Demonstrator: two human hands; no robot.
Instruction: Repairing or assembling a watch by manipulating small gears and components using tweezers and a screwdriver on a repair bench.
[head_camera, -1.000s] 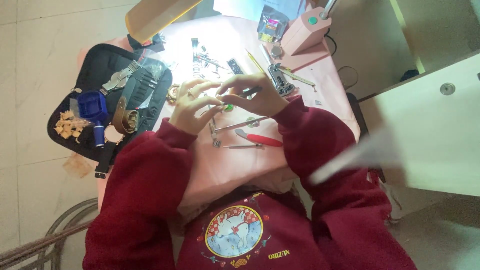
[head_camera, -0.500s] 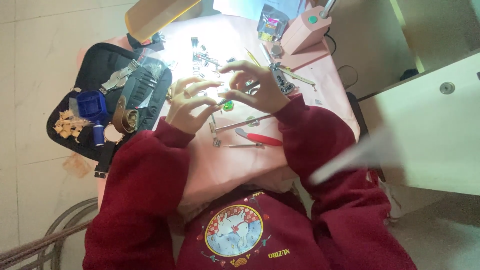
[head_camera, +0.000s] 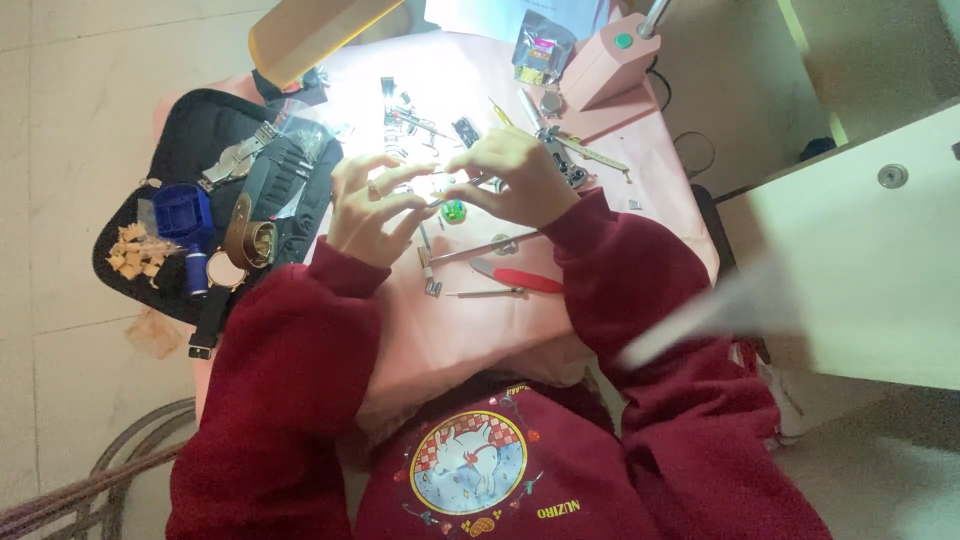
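Both hands have lifted a little off the tabletop since a second ago and now hover closer together under the lamp glare. My left hand (head_camera: 372, 208) has its fingers (head_camera: 352, 172) spread and curled, thumb and forefinger pinched toward a small bright part that I cannot make out in the glare. My right hand (head_camera: 512, 178) has its fingers closed on one thin silvery metal tool (head_camera: 447, 198), whose tip points toward the left fingers.

Just below the fingertips, on the pink tabletop (head_camera: 470, 330), lies one small round green piece (head_camera: 454, 211). Nearer to me from the fingers lie one red-handled screwdriver (head_camera: 518, 278), one long grey metal rod (head_camera: 478, 249) and one thin steel pin tool (head_camera: 485, 293); all three are apart from both hands.

Left of the left fingers sits one open black fabric tool case (head_camera: 205, 135), holding one blue plastic block (head_camera: 184, 212), one brown leather watch strap coiled in a loop (head_camera: 249, 231) and one metal link watch bracelet (head_camera: 238, 155). Beyond the right fingers stands one pink lamp base with a green button (head_camera: 612, 58), and beside it one small printed foil pouch (head_camera: 542, 46). One yellow lamp head (head_camera: 315, 28) hangs above the far edge.
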